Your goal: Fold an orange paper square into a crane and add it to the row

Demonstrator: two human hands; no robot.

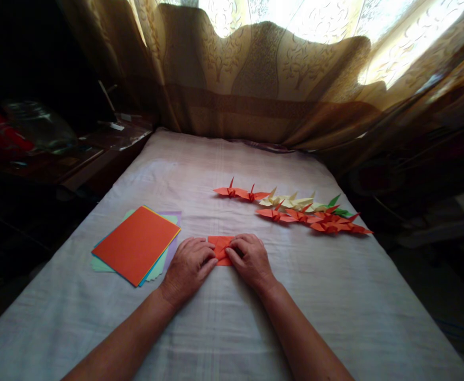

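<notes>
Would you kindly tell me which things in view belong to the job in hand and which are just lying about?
Likely belonging to the job:
folded orange paper, touched by left hand and right hand
stack of coloured sheets
folded paper birds

Likely just lying about:
red item, far left
clear plastic item beside it

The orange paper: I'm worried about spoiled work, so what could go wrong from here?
The orange paper lies on a wrinkled cloth, so creases pressed there might come out uneven. The stack of paper sits right beside the left hand, which could nudge its loose sheets. Beyond the right hand, the paper birds stand close together, some overlapping, so one bump might shift several.
</notes>
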